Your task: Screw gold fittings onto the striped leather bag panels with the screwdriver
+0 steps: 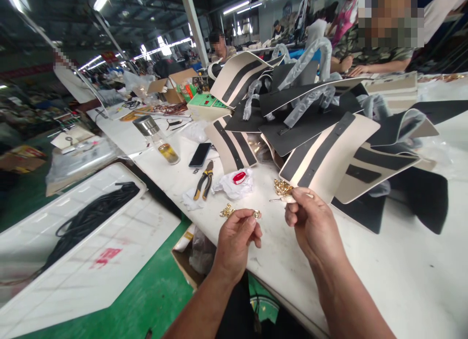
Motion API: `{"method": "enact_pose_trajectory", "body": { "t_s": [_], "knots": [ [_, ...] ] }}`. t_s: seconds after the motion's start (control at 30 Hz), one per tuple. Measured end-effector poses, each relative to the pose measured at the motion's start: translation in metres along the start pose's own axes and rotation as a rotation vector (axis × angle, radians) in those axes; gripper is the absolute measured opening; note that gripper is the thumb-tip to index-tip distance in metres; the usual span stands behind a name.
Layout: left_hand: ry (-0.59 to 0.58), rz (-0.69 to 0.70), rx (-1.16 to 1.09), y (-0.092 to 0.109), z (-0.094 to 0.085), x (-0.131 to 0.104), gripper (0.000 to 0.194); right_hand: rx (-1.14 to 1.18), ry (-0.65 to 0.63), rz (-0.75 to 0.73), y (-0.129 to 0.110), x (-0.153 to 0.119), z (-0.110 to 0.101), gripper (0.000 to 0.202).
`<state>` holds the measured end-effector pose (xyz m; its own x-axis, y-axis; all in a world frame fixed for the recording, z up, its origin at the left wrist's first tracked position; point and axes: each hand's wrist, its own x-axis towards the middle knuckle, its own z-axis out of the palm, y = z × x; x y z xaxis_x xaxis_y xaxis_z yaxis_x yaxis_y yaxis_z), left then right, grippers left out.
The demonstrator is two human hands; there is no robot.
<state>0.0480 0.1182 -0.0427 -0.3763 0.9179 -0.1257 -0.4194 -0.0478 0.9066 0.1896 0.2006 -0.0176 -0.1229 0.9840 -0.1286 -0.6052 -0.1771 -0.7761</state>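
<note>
Between its thumb and index finger, my left hand (239, 234) pinches a small gold ring-shaped piece (257, 214) above the table's front edge. To its right, my right hand (310, 214) is closed on a small screwdriver (280, 200) whose thin metal tip points left. Just behind the screwdriver lies a pile of gold hardware (282, 187). A smaller group of gold pieces (227, 210) rests behind my left hand. Pliers (204, 180) with black and yellow handles lie further left, beside crumpled white paper (234, 185) bearing a red item (239, 177).
Black and beige panels (310, 153) with plastic-wrapped handles are heaped behind my right hand. A phone (199, 155) and a glass bottle (157, 140) stand or lie back left. White trays (120, 173) hold black cord. A person in camouflage (387, 58) sits across the table.
</note>
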Motion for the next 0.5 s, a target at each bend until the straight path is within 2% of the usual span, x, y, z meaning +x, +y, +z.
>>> {"method": "enact_pose_trajectory", "body": {
  "t_s": [0.1,0.2,0.33,0.5],
  "knots": [
    [0.033,-0.024,0.133,0.000,-0.009,0.003,0.034,0.016,0.007,-0.009,-0.002,0.001,-0.001,0.029],
    [0.088,0.000,0.468,0.002,-0.028,0.009,0.029,0.029,0.012,-0.013,-0.004,0.004,-0.003,0.030],
    [0.018,0.191,0.974,0.005,-0.054,0.020,0.018,0.029,0.020,-0.015,-0.009,0.006,-0.006,0.030],
    [-0.046,0.230,1.206,0.006,-0.065,0.034,0.016,0.050,0.048,-0.031,-0.015,0.010,-0.010,0.030]
  ]
}}
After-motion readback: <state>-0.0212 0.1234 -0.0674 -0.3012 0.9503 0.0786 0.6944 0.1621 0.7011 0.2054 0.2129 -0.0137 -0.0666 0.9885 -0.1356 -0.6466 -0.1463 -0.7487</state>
